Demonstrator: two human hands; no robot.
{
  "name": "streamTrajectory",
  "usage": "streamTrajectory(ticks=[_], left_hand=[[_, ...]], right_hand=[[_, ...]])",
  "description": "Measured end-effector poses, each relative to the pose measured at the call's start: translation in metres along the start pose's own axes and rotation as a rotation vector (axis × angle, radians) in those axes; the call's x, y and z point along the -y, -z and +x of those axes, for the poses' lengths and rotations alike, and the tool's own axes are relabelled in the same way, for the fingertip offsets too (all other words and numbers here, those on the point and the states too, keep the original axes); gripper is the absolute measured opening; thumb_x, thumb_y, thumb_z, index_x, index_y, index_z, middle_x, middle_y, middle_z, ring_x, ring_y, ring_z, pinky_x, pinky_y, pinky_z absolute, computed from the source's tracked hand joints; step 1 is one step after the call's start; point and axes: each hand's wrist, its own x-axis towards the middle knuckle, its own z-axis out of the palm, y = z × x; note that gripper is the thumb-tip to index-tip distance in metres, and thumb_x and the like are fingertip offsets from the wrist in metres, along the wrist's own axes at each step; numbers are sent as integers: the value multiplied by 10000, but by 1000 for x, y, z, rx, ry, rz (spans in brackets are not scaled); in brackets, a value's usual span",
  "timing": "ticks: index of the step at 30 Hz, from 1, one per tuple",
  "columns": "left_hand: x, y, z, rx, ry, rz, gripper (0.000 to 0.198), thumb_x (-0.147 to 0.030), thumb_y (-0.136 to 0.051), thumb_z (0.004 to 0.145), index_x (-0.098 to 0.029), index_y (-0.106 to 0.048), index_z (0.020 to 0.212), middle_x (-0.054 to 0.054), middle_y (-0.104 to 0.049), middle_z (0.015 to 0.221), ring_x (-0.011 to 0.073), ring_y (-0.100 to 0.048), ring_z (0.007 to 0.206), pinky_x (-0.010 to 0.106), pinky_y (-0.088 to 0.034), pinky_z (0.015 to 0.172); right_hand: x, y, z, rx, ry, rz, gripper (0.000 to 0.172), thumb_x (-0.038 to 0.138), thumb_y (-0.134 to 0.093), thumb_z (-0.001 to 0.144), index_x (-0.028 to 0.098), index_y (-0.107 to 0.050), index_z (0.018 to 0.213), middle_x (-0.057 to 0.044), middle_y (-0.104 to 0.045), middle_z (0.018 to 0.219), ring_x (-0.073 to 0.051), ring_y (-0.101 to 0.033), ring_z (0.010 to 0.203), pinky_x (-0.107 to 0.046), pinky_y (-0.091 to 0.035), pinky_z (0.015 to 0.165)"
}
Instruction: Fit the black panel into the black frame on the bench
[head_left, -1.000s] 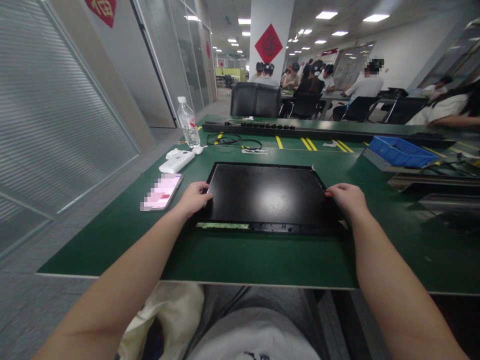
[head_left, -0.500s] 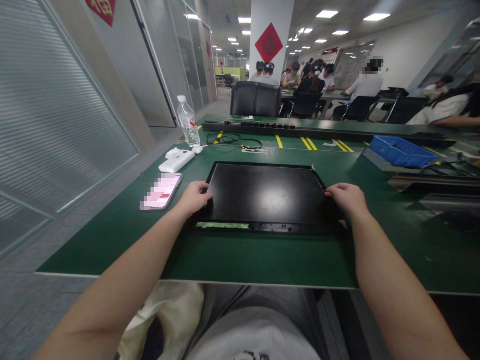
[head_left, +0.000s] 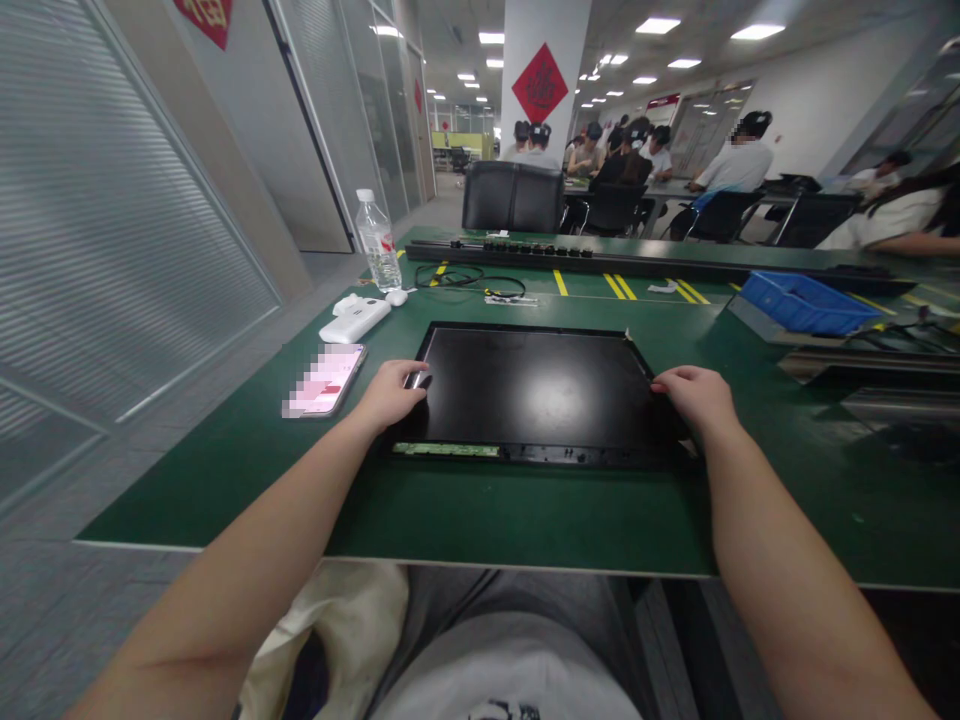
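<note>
A dark, glossy display panel (head_left: 517,390) lies flat in a black frame on the green table (head_left: 517,520). Along its near side runs a narrow green circuit board (head_left: 446,450). My left hand (head_left: 394,393) grips the panel's left edge, its thumb and index finger slightly parted with the edge between them. On the opposite side, the right edge is pinched by my right hand (head_left: 691,395), whose other fingers are curled under and partly hidden. Light from the ceiling reflects on the panel's middle.
To the left are a phone (head_left: 328,380), a white power bank (head_left: 355,320) and a water bottle (head_left: 379,242). Black cables (head_left: 469,282) and a long black bar (head_left: 645,260) lie behind the panel. A blue bin (head_left: 808,303) stands at the right. People sit in the background.
The left thumb and index finger have parted slightly at the panel's edge. My right hand and the panel are almost unmoved.
</note>
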Motion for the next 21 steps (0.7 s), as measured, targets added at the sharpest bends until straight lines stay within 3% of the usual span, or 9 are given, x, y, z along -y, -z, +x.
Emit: streamTrajectory(ticks=[5, 8, 11, 15, 21], left_hand=[[-1, 8, -5, 33, -107, 96, 613, -383, -653, 788, -135, -678, 1348, 185, -574, 1451, 369, -550, 1358, 488, -410, 1180], [0, 19, -7, 86, -289, 135, 629, -517, -684, 794, -174, -695, 1321, 179, -517, 1523, 387, -499, 1411, 517, -369, 1206], [0, 29, -7, 207, -407, 149, 616, -619, -686, 793, -201, -743, 1242, 165, -568, 1493, 385, -529, 1385, 510, -377, 1201], [-1, 36, -9, 281, -405, 156, 708, -731, -696, 746, -218, -758, 1231, 155, -589, 1488, 384, -561, 1360, 499, -412, 1177], [-1, 45, -13, 439, -400, 171, 750, -709, -730, 727, -254, -713, 1323, 121, -524, 1583, 353, -517, 1430, 444, -414, 1178]], right_hand=[[3, 1, -3, -9, 14, -30, 137, 326, -655, 704, 237, -759, 705, -63, -745, 755, -269, -654, 796, -380, -486, 736], [5, 2, -5, 2, 4, -32, 153, 326, -638, 709, 231, -757, 715, -62, -743, 758, -255, -656, 767, -368, -487, 722], [5, 1, -5, 17, 6, -40, 175, 334, -629, 713, 224, -763, 739, -62, -735, 743, -234, -647, 701, -357, -492, 699], [2, -1, -3, -5, 44, -63, 164, 327, -635, 707, 225, -761, 734, -66, -732, 729, -228, -649, 667, -359, -506, 704], [-2, -5, -1, 1, 133, -8, 199, 342, -621, 736, 222, -766, 804, -60, -750, 761, -210, -667, 633, -360, -536, 727]])
